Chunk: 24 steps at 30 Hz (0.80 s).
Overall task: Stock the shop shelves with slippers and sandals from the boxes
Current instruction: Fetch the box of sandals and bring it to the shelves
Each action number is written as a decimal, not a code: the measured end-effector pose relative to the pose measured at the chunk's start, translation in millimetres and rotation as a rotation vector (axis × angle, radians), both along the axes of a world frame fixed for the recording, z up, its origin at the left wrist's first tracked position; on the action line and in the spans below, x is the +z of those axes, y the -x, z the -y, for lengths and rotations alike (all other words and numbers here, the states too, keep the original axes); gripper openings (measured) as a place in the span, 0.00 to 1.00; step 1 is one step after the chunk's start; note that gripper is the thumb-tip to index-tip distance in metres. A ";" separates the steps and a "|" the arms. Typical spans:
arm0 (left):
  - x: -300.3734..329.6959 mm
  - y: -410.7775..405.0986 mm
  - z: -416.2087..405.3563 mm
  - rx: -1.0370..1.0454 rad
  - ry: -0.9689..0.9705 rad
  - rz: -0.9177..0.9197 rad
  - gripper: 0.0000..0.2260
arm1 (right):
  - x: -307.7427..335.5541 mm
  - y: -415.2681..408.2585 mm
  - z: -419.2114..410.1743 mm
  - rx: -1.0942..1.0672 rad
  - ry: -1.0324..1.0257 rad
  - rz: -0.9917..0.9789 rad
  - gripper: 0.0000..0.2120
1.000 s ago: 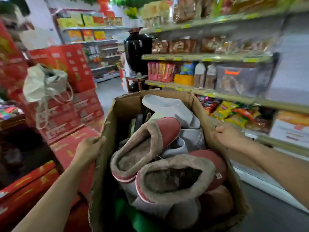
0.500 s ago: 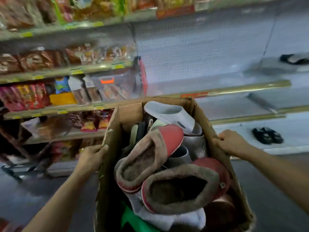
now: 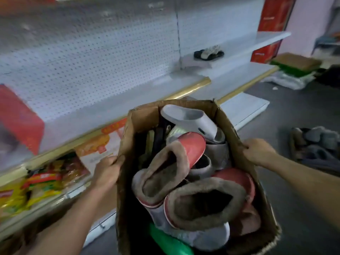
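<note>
I carry an open cardboard box (image 3: 244,162) in front of me, heaped with footwear. My left hand (image 3: 107,172) grips its left wall and my right hand (image 3: 258,150) grips the right rim. On top lie two red fur-lined slippers (image 3: 185,150), one nearer me (image 3: 207,203), and a grey slide sandal (image 3: 191,118) at the far end. Behind the box runs a white pegboard shelf unit (image 3: 114,111) with gold edging. A pair of dark sandals (image 3: 208,53) sits on its upper right shelf.
Snack packets (image 3: 42,183) fill the lower shelf at left. Red boxes (image 3: 272,13) stand at the shelf's right end. A pile of grey and dark slippers (image 3: 314,144) lies on the dark floor at right. A flat brown and green stack (image 3: 296,65) rests on white bags farther back.
My view has swung right along the aisle, from stocked snack shelves to the bare white shelves. Both hands keep their hold on the box, which came along with me.
</note>
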<state>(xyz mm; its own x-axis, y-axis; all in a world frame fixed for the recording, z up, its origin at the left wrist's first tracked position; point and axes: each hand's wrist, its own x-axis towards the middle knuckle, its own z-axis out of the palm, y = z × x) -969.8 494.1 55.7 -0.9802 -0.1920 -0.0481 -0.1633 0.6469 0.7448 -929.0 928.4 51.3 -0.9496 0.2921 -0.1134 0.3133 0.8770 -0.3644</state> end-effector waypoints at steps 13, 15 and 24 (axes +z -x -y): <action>-45.5 244.8 -340.5 -0.375 0.028 0.066 0.22 | -18.9 77.6 -290.1 -0.406 -0.018 0.034 0.12; -50.8 272.0 -394.9 -0.399 0.013 0.085 0.22 | -14.6 98.1 -338.0 -0.401 -0.035 0.074 0.12; -57.7 399.3 -596.7 -0.509 -0.006 0.097 0.20 | -10.7 198.6 -518.2 -0.558 -0.019 0.082 0.12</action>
